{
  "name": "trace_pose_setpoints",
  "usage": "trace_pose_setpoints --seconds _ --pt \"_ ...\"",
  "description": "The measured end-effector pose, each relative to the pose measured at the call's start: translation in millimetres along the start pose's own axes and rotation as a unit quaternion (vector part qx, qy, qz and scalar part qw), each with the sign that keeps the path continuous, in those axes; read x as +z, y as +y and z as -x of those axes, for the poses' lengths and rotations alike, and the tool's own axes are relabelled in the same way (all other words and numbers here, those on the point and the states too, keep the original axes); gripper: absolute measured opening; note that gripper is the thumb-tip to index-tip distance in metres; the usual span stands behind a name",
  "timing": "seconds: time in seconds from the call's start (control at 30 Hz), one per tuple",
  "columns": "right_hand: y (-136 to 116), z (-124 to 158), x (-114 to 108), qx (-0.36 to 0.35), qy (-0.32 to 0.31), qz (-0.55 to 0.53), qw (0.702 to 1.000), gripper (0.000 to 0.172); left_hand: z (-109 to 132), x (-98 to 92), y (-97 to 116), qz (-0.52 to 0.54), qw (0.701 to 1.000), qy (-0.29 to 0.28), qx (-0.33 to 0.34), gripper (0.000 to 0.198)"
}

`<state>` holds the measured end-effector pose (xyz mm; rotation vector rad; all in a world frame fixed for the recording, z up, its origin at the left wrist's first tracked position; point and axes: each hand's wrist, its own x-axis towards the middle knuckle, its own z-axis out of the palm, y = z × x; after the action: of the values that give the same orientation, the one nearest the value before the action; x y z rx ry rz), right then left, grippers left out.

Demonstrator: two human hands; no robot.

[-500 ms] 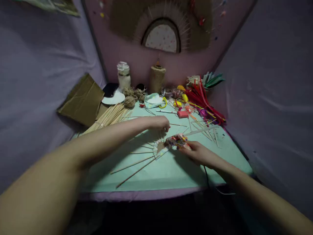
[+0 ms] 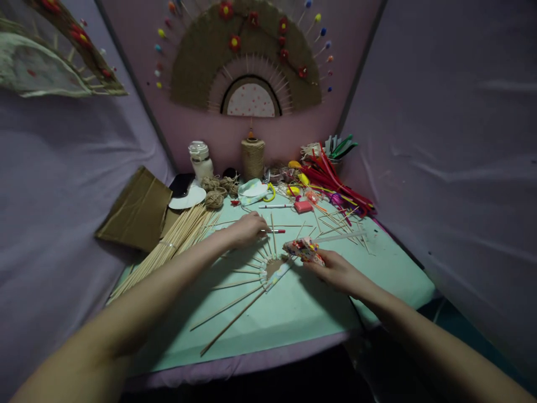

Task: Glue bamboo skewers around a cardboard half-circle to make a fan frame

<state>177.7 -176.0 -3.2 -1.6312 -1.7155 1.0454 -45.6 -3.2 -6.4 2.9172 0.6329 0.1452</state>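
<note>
My right hand (image 2: 335, 270) is closed around a glue gun (image 2: 302, 249) with a colourful patterned body, its nozzle pointing left at a small half-round cardboard piece (image 2: 273, 267). Thin wooden skewers (image 2: 235, 302) fan out from that piece across the green mat. My left hand (image 2: 248, 228) rests on the mat up and to the left of the piece, fingers curled together. A thin red-tipped stick (image 2: 274, 230) lies at its fingertips; whether the fingers grip it is hidden.
A skewer bundle (image 2: 172, 242) and brown cardboard (image 2: 136, 210) lie at left. Twine balls (image 2: 213, 198), a jar (image 2: 200, 159), a twine spool (image 2: 253, 158), red pipe cleaners (image 2: 335, 187) and loose sticks crowd the back. The green mat's front edge (image 2: 251, 352) is near me. Fabric walls enclose the table.
The view has tilted up, showing more of the wall fan. My left hand has drawn back leftwards from above the half-round piece. The right hand keeps the glue gun in place.
</note>
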Motion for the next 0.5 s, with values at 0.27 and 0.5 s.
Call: trace_pose_setpoints --seconds 0.27,0.5 --pt "2 4 3 0.011 0.010 -0.016 1.000 0.033 -7 17.0 13 -0.003 1.000 -0.006 0.009 0.023" --pt "7 2 5 0.019 0.007 -0.032 0.999 0.032 -9 12.7 24 0.000 1.000 -0.028 0.003 0.024"
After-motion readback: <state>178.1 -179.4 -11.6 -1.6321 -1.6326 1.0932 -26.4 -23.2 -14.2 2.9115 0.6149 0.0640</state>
